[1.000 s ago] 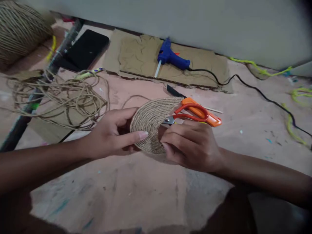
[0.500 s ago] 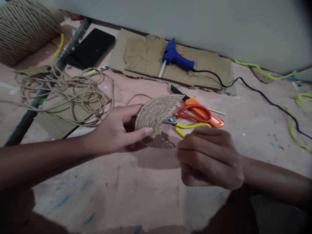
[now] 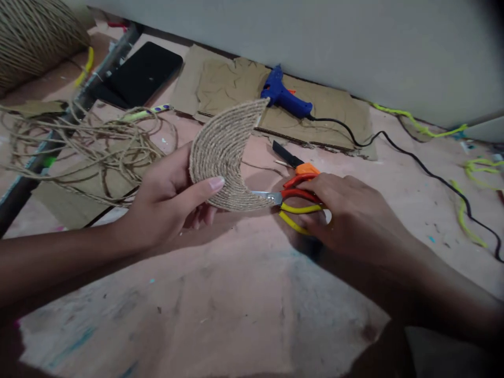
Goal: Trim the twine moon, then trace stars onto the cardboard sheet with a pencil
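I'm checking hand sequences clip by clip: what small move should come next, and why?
Probably close the right hand around the metal scissors with red and yellow loop handles and lift them: its fingers are at those handles, while the left hand holds up the tan, crescent-shaped coiled-rope piece.

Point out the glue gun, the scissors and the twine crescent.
Glue gun (image 3: 289, 100), head view: its blue body.
Scissors (image 3: 293, 193), head view: a red handle.
Twine crescent (image 3: 214, 157), head view: middle of its coiled face.
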Tool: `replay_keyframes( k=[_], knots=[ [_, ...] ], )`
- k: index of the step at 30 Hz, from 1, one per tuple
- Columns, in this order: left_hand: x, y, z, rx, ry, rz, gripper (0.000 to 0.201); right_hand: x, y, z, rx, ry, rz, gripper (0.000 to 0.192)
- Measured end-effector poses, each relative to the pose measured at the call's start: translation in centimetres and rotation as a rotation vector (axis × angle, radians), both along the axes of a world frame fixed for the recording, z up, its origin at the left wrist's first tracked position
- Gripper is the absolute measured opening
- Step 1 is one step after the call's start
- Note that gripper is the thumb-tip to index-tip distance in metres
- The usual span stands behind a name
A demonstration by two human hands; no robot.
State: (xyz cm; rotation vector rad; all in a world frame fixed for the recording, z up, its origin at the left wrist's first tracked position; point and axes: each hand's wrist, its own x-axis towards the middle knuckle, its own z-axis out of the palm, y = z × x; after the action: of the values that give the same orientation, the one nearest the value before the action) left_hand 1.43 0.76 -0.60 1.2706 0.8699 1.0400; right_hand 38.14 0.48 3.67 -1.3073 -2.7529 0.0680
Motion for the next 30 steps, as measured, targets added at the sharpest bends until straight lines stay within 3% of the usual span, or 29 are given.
replay_keyframes(
  k=[4,6,8,15,23,30],
  knots=[
    [-0.2,-0.2,0.3,0.014,-0.038,0.022,0.037,-0.4,-0.2,0.1,-0.019,0.004,-0.167,0.035],
    [-0.3,-0.3,0.5,0.015,-0.056,0.014,0.038,0.1,0.0,0.5,0.05,0.035,-0.307,0.039],
    [-0.3,-0.4,0.6,0.017,-0.082,-0.002,0.041,0.6,0.2,0.9,0.12,0.092,-0.353,0.045],
    [-0.1,-0.3,1.1,-0.027,-0.131,-0.06,0.032,0.4,-0.2,1.1,0.244,0.28,0.026,0.043],
    [-0.1,0.0,1.9,-0.122,-0.19,-0.257,0.028,0.2,0.6,0.5,0.305,0.232,0.183,0.039],
    [-0.2,-0.2,2.0,-0.197,-0.206,-0.334,0.023,0.1,0.9,-0.3,0.361,0.261,0.285,0.039]
  ],
)
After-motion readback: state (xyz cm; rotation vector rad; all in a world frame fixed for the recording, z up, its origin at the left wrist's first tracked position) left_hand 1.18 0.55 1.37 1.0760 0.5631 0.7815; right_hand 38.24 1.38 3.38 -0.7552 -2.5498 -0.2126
